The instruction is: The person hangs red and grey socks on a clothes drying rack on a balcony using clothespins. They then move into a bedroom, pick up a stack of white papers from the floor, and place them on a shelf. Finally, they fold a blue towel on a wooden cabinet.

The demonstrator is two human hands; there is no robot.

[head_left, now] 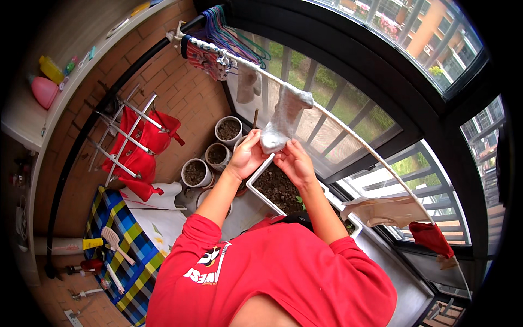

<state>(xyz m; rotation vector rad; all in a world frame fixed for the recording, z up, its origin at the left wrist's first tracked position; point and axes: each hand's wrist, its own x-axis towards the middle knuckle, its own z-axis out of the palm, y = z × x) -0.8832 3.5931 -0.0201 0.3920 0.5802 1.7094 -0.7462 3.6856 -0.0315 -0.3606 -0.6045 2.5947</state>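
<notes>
A grey sock (283, 117) hangs folded over a white rope (355, 134) in front of me, its rounded end lowest. My left hand (248, 157) grips that lower end from the left side, fingertips against the fabric. From the right side my right hand (296, 163) pinches the same end. Parts of the fingers are hidden behind the sock. Farther left along the rope hangs another greyish sock (249, 84). Beyond it are small patterned cloths (206, 57).
Several pots of soil (195, 173) and a white planter trough (255, 186) stand below my hands. Coloured hangers (226, 35) hang at the far end. A red bag (146, 143) hangs on a metal rack to the left. Windows line the right, where a red cloth (430, 238) hangs.
</notes>
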